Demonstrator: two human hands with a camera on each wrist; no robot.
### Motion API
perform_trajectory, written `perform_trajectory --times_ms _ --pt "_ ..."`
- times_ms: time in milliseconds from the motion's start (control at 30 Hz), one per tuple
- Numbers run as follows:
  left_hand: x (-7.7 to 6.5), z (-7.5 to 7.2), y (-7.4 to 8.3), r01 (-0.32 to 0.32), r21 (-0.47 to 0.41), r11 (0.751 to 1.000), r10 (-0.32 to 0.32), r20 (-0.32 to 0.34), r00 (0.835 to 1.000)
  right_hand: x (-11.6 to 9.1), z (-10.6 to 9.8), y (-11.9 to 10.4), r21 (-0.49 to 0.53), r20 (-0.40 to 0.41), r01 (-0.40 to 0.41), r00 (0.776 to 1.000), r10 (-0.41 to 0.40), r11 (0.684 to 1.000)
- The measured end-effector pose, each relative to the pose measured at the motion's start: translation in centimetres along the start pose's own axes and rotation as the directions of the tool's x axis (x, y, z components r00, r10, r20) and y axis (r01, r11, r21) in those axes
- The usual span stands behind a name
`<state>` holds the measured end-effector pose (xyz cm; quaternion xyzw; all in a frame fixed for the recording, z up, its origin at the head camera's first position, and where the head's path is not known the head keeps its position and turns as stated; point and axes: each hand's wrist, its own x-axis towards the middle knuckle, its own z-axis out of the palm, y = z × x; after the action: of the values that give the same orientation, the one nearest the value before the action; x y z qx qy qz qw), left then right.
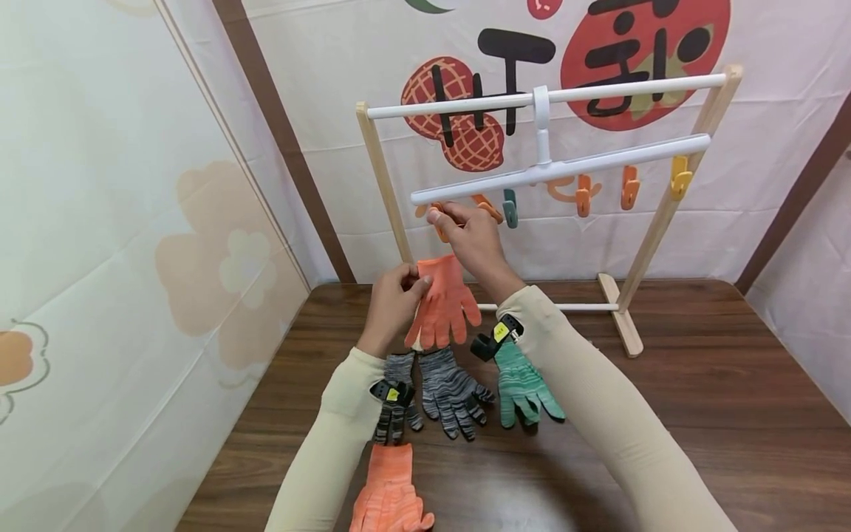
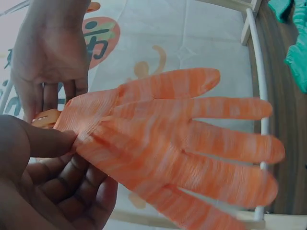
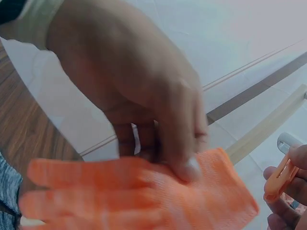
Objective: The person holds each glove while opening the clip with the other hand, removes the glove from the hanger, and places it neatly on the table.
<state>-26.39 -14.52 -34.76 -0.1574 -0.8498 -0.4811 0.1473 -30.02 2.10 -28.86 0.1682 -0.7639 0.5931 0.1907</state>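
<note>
My left hand [image 1: 391, 307] pinches the cuff of an orange knit glove [image 1: 442, 303] between thumb and fingers; the glove hangs with its fingers down. Above it, my right hand [image 1: 477, 240] grips an orange clothespin [image 3: 282, 179] below the left end of a white hanger bar [image 1: 558, 171]. In the left wrist view the clothespin [image 2: 46, 118] is close to the glove's cuff; whether it bites the fabric, I cannot tell. Other clothespins hang along the bar: orange [image 1: 488, 207], teal [image 1: 510, 209], two more orange, and yellow [image 1: 679, 179] at the right end.
The bar hangs from a wooden rack with a white top rod [image 1: 638, 89]. On the brown table [image 1: 718, 414] lie grey striped gloves [image 1: 452, 391], green gloves [image 1: 528, 388] and another orange glove [image 1: 388, 488]. Printed cloth [image 1: 319, 81] lines the walls behind and left.
</note>
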Motion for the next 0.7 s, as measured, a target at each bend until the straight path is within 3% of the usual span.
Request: perform_trajectory --times_ms 167,367,700 --pt "-2.2 -0.4 -0.6 -0.001 0.021 1.0 0.001 0.035 0.999 0.0 0.0 0.0 -0.016 -0.004 0.001 1.0 -0.001 1.0" --pt "-4.7 -0.2 -0.1 -0.007 -0.006 1.0 0.008 0.122 0.992 -0.2 -0.1 0.1 -0.007 -0.004 0.004 1.0 -0.004 1.0" --pt "-9.6 1.3 1.0 0.051 -0.1 0.994 -0.02 0.293 0.956 -0.3 -0.3 0.3 -0.025 0.021 0.002 1.0 -0.002 1.0"
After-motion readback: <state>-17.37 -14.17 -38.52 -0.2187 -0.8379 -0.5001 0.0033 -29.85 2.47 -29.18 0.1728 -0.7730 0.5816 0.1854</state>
